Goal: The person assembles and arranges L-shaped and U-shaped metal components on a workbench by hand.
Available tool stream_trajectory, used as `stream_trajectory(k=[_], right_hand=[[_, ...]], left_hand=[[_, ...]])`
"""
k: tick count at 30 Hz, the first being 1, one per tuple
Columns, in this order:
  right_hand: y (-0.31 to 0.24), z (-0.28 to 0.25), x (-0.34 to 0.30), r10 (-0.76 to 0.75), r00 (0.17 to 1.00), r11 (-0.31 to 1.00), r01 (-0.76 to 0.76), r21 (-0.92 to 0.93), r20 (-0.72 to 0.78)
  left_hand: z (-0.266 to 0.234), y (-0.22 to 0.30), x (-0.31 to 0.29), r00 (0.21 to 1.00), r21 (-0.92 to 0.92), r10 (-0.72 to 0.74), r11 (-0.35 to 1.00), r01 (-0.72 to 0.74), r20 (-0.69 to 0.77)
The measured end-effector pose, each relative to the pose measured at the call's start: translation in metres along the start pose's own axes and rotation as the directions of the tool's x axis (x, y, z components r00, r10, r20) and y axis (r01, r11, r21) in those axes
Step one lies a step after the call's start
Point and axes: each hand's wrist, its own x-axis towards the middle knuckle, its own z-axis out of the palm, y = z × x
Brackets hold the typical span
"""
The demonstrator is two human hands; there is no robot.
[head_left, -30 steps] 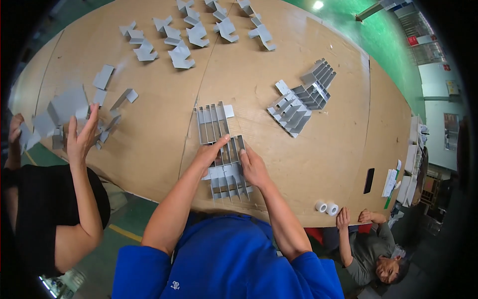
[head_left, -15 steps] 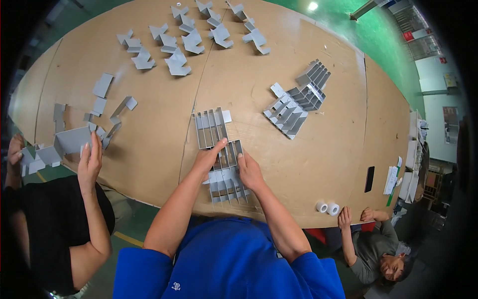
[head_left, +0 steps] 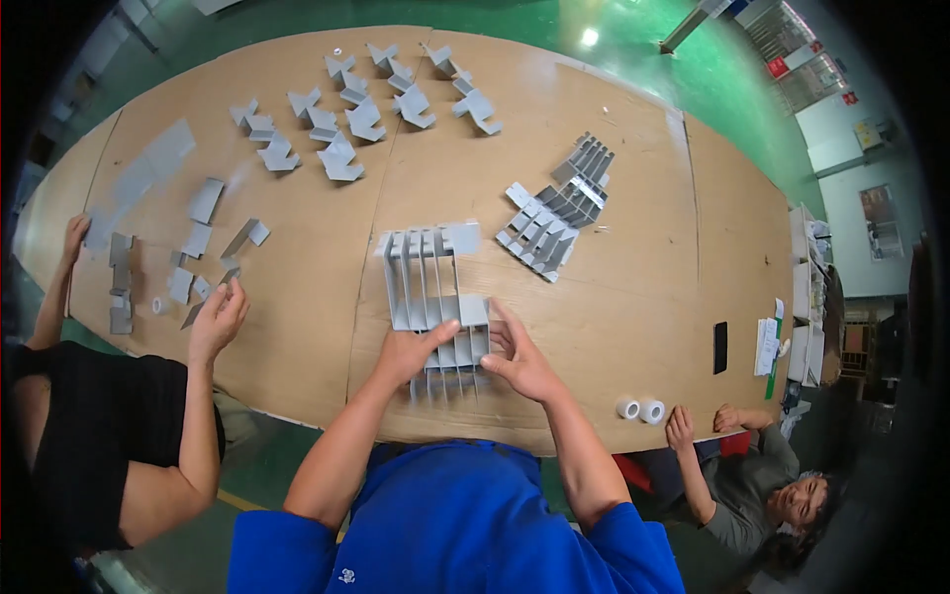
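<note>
A grey divider rack (head_left: 421, 282) of interlocked slotted strips stands in front of me near the table's front edge, its upper cells facing me. My left hand (head_left: 411, 354) is closed on its lower left part, with the thumb across the front. At the lower right edge, my right hand (head_left: 526, 364) holds the rack between thumb and fingers; some fingertips are hidden behind it. To the right, apart from both hands, lies a second grey divider rack (head_left: 539, 230) made of similar joined grids.
Several folded grey pieces (head_left: 339, 158) stand in rows at the far side of the brown table (head_left: 633, 327). Loose folded strips (head_left: 206, 200) lie left, near a co-worker's hand (head_left: 220, 319). Tape rolls (head_left: 650, 411), a phone (head_left: 720, 347) and another person's hand (head_left: 680, 428) are at right.
The rack in my hands has tilted, showing deeper cells. My right hand has shifted outward and down its edge. At left, the co-worker's grey sheet has moved away to the far left.
</note>
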Motion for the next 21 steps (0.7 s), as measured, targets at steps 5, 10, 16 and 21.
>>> stream_trajectory(k=[5,10,16,21], right_hand=[[-0.038,-0.018,-0.055,-0.109,0.989,0.988,0.097,-0.121,-0.097],[-0.021,-0.040,-0.102,-0.135,0.981,0.944,0.085,-0.319,-0.138],[0.008,-0.059,-0.124,-0.002,0.990,0.886,-0.064,-0.460,-0.143],[0.023,-0.068,-0.122,-0.101,0.992,0.893,0.060,-0.445,-0.069]], left_hand=[[0.037,0.008,-0.030,0.898,0.189,0.369,0.890,-0.415,0.238],[0.071,-0.034,-0.035,0.792,0.484,0.392,0.636,-0.600,0.467],[0.100,-0.071,-0.042,0.842,-0.001,0.266,0.954,-0.301,0.470],[0.110,-0.037,-0.060,0.759,0.015,0.435,0.864,-0.504,0.485]])
